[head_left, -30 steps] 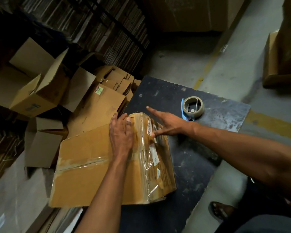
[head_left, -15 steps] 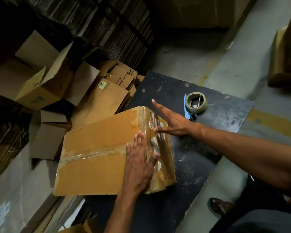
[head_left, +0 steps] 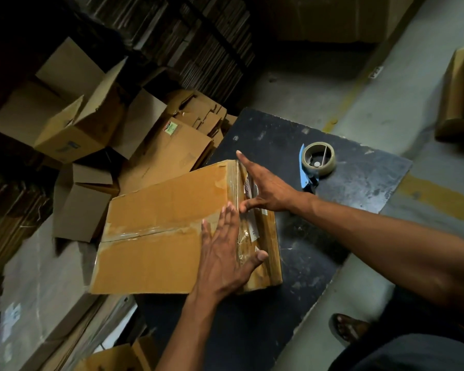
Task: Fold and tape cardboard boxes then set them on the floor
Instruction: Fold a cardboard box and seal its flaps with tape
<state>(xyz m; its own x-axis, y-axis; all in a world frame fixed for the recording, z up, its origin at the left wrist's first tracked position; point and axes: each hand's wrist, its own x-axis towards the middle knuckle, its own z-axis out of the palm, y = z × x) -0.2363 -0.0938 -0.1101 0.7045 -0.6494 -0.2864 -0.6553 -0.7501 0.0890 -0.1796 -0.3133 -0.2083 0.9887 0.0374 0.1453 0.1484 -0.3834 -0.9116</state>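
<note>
Now both hands flat: left hand point(head_left: 224, 259), right hand point(head_left: 265, 187) pressing box point(head_left: 158, 236)

A grey concrete floor point(head_left: 300, 84) carries a worn yellow painted line point(head_left: 437, 195) on the right. Dark shelving point(head_left: 188, 36) packed with flattened cardboard fills the far left. A scuffed black board point(head_left: 359, 188) serves as the work surface. The light is dim, brighter toward the right.

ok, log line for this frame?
stage: smoothing tape | left hand: flat on box top | right hand: flat against box side | tape dispenser: idle on black table
</note>
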